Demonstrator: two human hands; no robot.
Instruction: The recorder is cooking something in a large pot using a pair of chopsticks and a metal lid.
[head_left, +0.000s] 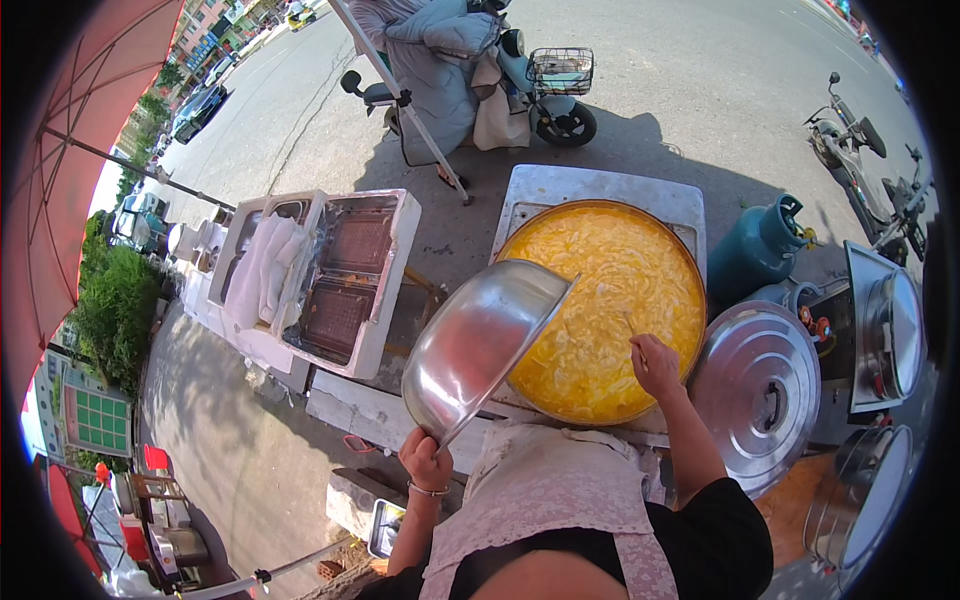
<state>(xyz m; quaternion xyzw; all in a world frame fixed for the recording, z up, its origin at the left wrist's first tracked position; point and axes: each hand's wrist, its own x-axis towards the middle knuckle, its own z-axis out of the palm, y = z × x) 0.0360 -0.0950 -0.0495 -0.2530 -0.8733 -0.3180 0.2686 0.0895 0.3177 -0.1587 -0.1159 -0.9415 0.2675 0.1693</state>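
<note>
My left hand (425, 462) grips the near rim of a large stainless steel bowl (472, 345). The bowl is tipped on its side, its outside towards the left and its mouth towards a wide round pan. Yellow egg-like mixture (600, 277) with pale streaks fills that pan (703, 315), and the bowl's far rim overhangs its left part. Over the pan's lower right my right hand (657, 364) is closed around a thin stick-like utensil (628, 321); its tip reaches the mixture. The inside of the bowl is hidden from me.
The pan rests on a white-topped stand (607, 182). To its right are a metal lid (757, 397) and a teal gas cylinder (757, 244). Foam boxes with trays (349, 281) and a folded cloth (262, 270) stand left. Beyond, a person (439, 82) sits by a scooter (566, 120).
</note>
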